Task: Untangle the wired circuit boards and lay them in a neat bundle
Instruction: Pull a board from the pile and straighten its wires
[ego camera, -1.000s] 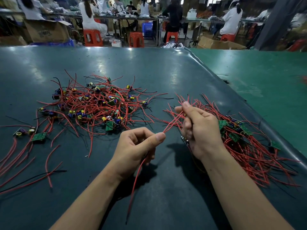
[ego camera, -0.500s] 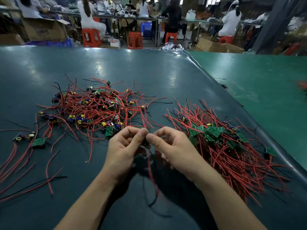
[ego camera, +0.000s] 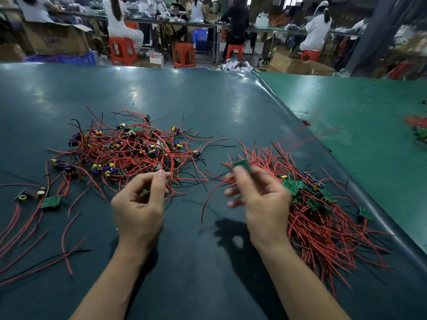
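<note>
A tangled heap of small green circuit boards with red and black wires [ego camera: 129,151] lies left of centre on the dark table. To the right lies a sorted bundle of boards with their red wires [ego camera: 323,215] running roughly one way. My right hand [ego camera: 261,199], blurred by motion, pinches a small green circuit board [ego camera: 241,164] between thumb and fingers; its red wire [ego camera: 211,195] hangs down to the left. My left hand [ego camera: 141,204] hovers at the tangled heap's near edge with thumb and fingertips curled together on a red wire [ego camera: 171,181].
Loose wired boards [ego camera: 49,200] and stray red and black wires [ego camera: 34,250] lie at the left. A green table [ego camera: 369,135] adjoins on the right along a raised seam. Beyond the far edge, people sit on red stools [ego camera: 184,55] among cardboard boxes.
My hands, which met over one wire half a second ago, have moved apart. The right hand now holds up a green board near the sorted bundle; the left stays by the tangle.
</note>
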The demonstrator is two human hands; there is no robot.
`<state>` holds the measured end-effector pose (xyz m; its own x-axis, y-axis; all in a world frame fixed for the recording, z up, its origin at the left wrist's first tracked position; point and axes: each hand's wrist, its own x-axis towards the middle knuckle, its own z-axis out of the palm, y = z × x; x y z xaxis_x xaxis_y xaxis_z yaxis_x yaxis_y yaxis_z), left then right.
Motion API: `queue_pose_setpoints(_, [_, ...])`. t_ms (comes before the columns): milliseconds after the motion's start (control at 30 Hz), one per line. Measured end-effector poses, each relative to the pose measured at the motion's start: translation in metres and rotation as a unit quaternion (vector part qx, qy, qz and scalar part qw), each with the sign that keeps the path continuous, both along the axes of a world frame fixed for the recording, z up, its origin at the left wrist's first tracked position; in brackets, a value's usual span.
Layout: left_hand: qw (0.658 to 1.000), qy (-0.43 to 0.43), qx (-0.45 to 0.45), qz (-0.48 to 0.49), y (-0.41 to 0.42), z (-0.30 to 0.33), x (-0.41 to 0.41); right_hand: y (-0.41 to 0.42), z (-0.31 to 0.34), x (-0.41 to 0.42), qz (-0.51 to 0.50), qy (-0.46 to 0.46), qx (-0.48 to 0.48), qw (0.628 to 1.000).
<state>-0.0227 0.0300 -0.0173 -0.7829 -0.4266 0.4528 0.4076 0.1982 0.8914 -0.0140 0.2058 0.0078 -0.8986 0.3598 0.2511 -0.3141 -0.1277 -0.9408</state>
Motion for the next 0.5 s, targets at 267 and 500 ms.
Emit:
queue_pose_setpoints(267, [0.938, -0.077, -0.31, 0.136, -0.014, -0.011, 0.002, -0.008, -0.014, -0.003, -0.061, -0.114, -0.265, 0.955])
queue_pose_setpoints(500, [0.931, -0.163, -0.309, 0.106, -0.017, -0.015, -0.004, -0.02, -0.033, 0.003, 0.04, -0.125, 0.018, 0.991])
